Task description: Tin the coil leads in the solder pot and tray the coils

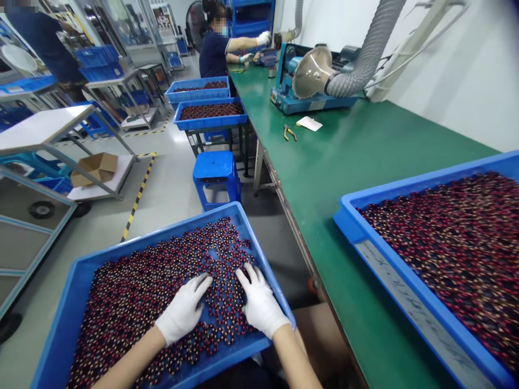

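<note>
My left hand (184,309) and my right hand (261,302), both in white gloves, rest on a layer of small dark ring-shaped coils (219,281) with red and copper flecks. The coils lie in a shallow blue plastic tray (158,233), and the tray's blue floor shows through in gaps between them. Both hands have their fingers spread, and neither shows a coil gripped between the fingers. A second blue tray (430,183), packed with similar rings, lies on the green workbench (365,146) to my right.
Yellow-handled pliers (290,132) and a white card lie on the bench beside a blue machine with a grey hose (312,73). Farther on, a co-worker (217,54) works at the bench. Two more filled trays (211,116) and a blue stool (216,175) stand ahead.
</note>
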Available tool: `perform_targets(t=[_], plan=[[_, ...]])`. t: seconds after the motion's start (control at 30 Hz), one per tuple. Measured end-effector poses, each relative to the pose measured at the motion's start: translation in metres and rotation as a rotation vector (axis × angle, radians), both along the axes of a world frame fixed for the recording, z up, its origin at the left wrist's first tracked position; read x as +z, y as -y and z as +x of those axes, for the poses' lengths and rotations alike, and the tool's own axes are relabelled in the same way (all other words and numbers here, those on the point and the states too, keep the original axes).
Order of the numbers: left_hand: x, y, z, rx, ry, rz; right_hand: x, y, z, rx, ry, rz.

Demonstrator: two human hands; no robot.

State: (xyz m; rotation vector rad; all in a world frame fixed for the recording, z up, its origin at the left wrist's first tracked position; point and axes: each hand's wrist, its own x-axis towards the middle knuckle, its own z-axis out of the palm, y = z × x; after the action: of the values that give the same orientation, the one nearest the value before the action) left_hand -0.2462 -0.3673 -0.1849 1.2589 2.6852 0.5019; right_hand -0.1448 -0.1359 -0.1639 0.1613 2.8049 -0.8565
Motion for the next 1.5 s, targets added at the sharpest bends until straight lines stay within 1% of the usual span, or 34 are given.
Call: perform_targets(t=[0.1,0.23,0.4,0.53,0.67,0.8,1.0,1.17,1.27,1.37,1.5], plan=[[-0.001,-0.008,0.01,-0.004,0.019,-0.09,0.002,0.0,-0.001,0.009,-0.003,0.03],[-0.012,-0.021,0.006,0.01,-0.004,-0.142,0.005,-0.001,-0.009,0.025,-0.006,0.094],[-0.02,-0.022,0.003,0.002,-0.08,-0.153,0.011,0.005,-0.018,0.045,0.024,0.184],[-0.023,-0.02,0.004,0.0,-0.125,-0.164,0.018,0.011,-0.025,0.037,0.074,0.25],[-0.016,-0.025,0.002,-0.01,-0.149,-0.225,0.022,0.012,-0.035,0.003,0.128,0.3],[-0.005,-0.032,0.002,0.008,-0.165,-0.303,0.019,0.013,-0.04,-0.031,0.139,0.324],[0.001,-0.037,0.003,-0.008,-0.12,-0.366,0.014,0.017,-0.025,-0.099,0.171,0.329],[0.002,-0.041,-0.003,-0.036,-0.083,-0.386,0.015,0.015,-0.02,-0.124,0.172,0.297],[0.003,-0.039,-0.007,-0.069,-0.068,-0.389,0.016,0.014,-0.019,-0.146,0.159,0.287],[0.005,-0.033,-0.009,-0.094,-0.054,-0.386,0.015,0.019,-0.013,-0.2,0.159,0.298],[0.004,-0.031,-0.002,-0.05,-0.044,-0.388,0.012,0.028,-0.004,-0.256,0.166,0.31]])
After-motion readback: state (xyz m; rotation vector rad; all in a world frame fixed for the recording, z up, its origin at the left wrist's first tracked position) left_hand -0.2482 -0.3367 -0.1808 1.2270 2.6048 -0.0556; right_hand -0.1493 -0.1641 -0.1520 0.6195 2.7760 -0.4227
